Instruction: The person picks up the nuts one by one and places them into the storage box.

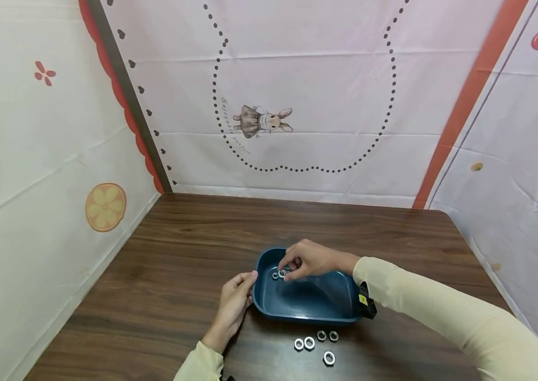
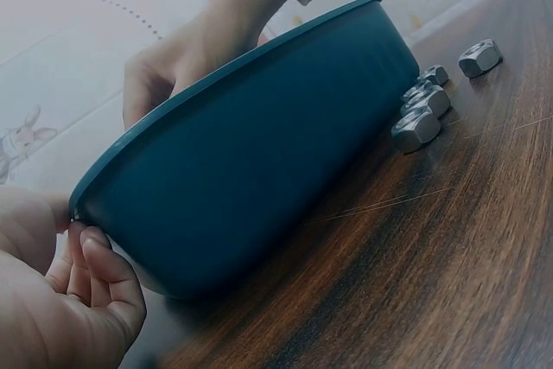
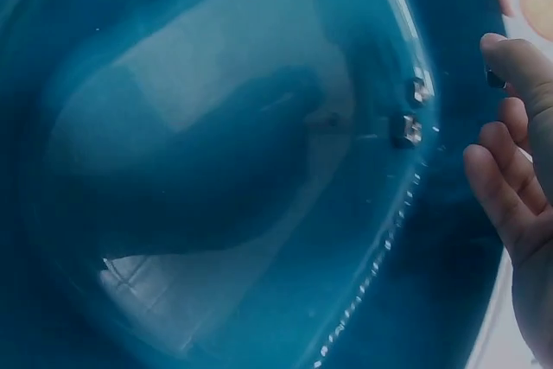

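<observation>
A blue tray [image 1: 307, 317] sits on the table, its left end gripped by my left hand [image 1: 234, 301]. In the left wrist view the left thumb and curled fingers [image 2: 108, 274] pinch the tray's rim. Over the left part of the tray, my right hand [image 1: 314, 258] reaches in with the palm down. Between its thumb and forefinger a hex nut [image 3: 495, 78] shows as a small dark piece, mostly hidden. Two more nuts lie on the tray floor close by, a smaller nut [image 3: 421, 91] and a larger nut [image 3: 406, 130].
Several loose metal nuts lie on the wooden table [image 1: 178, 275] in front of the tray, among them a larger nut [image 1: 329, 358] nearest me. Printed cloth [image 1: 316, 95] hangs behind the table and along both sides.
</observation>
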`<action>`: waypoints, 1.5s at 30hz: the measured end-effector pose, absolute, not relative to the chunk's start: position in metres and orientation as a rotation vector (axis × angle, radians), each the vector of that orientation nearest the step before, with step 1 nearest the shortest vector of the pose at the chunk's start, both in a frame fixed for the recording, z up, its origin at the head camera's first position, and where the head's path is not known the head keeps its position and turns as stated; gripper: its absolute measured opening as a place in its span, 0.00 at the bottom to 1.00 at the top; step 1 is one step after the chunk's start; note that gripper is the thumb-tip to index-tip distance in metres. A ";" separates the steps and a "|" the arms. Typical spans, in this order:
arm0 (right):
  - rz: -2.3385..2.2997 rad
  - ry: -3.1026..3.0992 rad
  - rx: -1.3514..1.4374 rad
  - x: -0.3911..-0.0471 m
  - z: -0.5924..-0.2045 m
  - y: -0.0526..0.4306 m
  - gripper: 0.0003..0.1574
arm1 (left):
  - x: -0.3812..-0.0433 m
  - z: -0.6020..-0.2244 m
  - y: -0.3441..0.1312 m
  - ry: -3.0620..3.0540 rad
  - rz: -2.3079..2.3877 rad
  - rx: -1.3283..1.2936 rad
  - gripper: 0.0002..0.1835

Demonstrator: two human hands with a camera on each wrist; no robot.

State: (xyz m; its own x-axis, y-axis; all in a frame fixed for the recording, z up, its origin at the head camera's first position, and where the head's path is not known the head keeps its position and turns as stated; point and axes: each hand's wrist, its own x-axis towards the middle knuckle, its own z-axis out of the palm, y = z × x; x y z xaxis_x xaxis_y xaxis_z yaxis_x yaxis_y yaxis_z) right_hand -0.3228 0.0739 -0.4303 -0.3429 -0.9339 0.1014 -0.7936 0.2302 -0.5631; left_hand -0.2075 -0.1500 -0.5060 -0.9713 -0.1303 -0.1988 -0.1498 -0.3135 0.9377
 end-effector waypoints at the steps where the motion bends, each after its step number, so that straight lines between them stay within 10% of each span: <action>1: -0.774 2.234 -1.633 -0.323 -0.432 0.072 0.15 | -0.207 -0.506 -0.150 1.836 2.508 -0.370 0.17; 36: -0.525 2.266 -1.667 -0.319 -0.445 0.054 0.24 | -0.207 -0.511 -0.149 1.860 2.488 -0.322 0.17; 45: -0.926 2.680 -1.440 -0.274 -0.412 0.092 0.09 | -0.208 -0.507 -0.150 1.867 2.501 -0.346 0.18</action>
